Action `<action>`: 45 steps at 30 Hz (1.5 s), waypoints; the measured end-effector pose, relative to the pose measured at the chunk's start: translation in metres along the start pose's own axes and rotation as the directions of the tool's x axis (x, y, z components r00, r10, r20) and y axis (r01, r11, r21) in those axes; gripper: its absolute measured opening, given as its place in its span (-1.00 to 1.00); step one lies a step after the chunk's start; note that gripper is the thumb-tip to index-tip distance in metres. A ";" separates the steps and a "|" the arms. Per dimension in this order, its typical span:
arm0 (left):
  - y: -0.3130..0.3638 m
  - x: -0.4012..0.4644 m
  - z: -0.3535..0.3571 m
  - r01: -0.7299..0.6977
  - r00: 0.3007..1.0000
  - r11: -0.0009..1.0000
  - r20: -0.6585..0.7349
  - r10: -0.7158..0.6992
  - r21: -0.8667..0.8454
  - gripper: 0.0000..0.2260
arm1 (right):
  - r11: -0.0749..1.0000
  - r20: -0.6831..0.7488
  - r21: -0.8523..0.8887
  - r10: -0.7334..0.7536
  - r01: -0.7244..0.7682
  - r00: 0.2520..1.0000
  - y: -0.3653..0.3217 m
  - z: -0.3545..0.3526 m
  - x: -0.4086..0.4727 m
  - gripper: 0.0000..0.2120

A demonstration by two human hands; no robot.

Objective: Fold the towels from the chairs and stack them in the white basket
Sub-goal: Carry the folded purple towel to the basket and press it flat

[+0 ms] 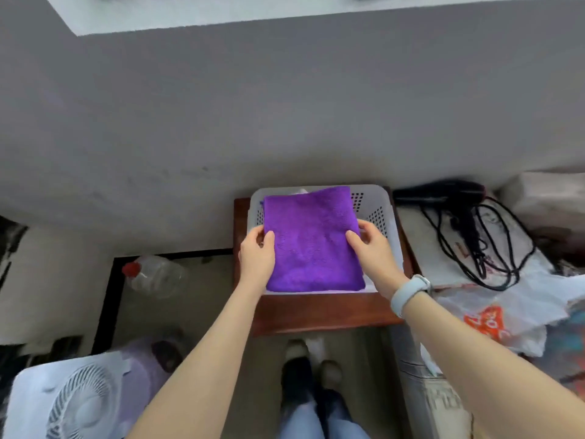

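A folded purple towel [311,237] lies flat over the white perforated basket [376,207], covering most of its opening. My left hand [257,255] pinches the towel's left edge, thumb on top. My right hand [370,245] grips the right edge the same way; a pale watch sits on that wrist. The basket stands on a small dark wooden table [316,312] against the grey wall. A bit of white cloth shows in the basket behind the towel; the rest of its inside is hidden.
A black hair dryer [443,190] with a tangled cord lies on the surface to the right, beside plastic bags [493,312]. A clear bottle with a red cap [152,275] sits on the floor at left. A white fan [79,403] stands at lower left.
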State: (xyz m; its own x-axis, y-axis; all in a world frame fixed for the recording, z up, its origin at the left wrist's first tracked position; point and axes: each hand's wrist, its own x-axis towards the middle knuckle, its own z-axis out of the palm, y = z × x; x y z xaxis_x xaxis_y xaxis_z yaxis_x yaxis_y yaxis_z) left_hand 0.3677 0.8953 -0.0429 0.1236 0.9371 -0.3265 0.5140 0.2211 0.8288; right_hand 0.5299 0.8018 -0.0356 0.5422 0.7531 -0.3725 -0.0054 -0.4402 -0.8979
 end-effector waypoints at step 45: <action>-0.054 0.083 0.066 -0.468 0.865 0.481 0.496 0.079 0.741 -0.43 | 0.428 0.444 -0.804 -0.029 0.412 0.896 0.064 0.043 0.099 -0.49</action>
State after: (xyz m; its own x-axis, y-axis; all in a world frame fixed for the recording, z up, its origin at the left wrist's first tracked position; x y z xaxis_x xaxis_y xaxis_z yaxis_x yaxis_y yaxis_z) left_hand 0.4063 0.9435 -0.1443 0.5681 0.6941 -0.4422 0.8185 -0.5327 0.2154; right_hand 0.5475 0.8694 -0.1396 0.1128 0.9043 -0.4116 0.8968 -0.2711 -0.3497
